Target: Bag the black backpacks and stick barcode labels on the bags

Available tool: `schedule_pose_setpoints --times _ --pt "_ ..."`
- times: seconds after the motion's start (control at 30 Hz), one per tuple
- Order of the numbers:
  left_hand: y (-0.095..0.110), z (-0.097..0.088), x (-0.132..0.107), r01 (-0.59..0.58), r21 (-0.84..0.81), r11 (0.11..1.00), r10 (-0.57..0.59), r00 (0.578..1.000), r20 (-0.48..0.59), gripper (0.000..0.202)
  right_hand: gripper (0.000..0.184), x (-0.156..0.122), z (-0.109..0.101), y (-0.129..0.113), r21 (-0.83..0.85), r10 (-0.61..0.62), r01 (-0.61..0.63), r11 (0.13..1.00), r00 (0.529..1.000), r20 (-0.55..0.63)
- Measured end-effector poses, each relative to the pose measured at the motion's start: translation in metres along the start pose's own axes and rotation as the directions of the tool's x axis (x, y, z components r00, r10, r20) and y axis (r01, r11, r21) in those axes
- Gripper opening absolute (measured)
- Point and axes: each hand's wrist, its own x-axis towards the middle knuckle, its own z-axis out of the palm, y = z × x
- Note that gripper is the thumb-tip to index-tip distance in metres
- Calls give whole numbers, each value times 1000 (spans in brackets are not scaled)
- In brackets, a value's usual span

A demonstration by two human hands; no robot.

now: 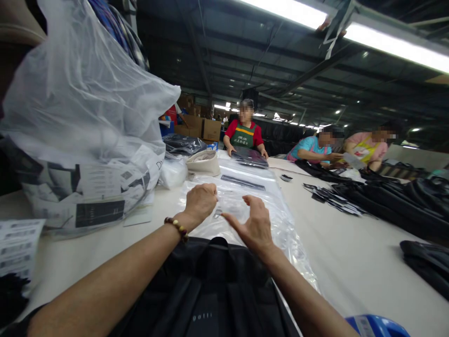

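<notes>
My left hand (200, 201) rests knuckles-up on a stack of clear plastic bags (245, 201) on the white table (351, 252), its fingers curled under and pinching the top bag. A bead bracelet (177, 228) circles that wrist. My right hand (254, 224) hovers just right of it over the same bags, thumb stretched toward the left hand and fingers half bent. A folded black garment (206, 290) lies right in front of me, under both forearms, touching the near edge of the bags.
A big clear sack of printed packets (84, 140) stands at left, label sheets (17, 248) beside it. Three other people work at the far end and right side. Black garments (403, 201) pile along the right. A blue object (379, 325) sits at bottom right.
</notes>
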Motion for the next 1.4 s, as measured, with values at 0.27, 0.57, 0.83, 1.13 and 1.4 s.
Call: schedule_pose_setpoints --times 0.27,0.57,0.83,1.13,1.4 --pt "-13 -15 -17 -186 12 982 182 972 148 15 28 -8 -14 14 -292 72 23 956 947 312" --pt "-53 -4 -15 -52 -432 900 247 878 409 17 29 6 -58 54 13 209 -267 964 782 587" --pt "-61 -12 -17 54 -682 729 281 886 370 31 35 6 -63 52 213 234 -427 879 775 587" --pt "-53 -3 -16 -116 -579 807 323 908 268 20 33 2 -51 27 55 209 -254 966 885 415" --pt "-18 -5 -38 -404 -406 819 501 850 163 21 21 -3 -11 -52 -352 -18 227 908 861 508"
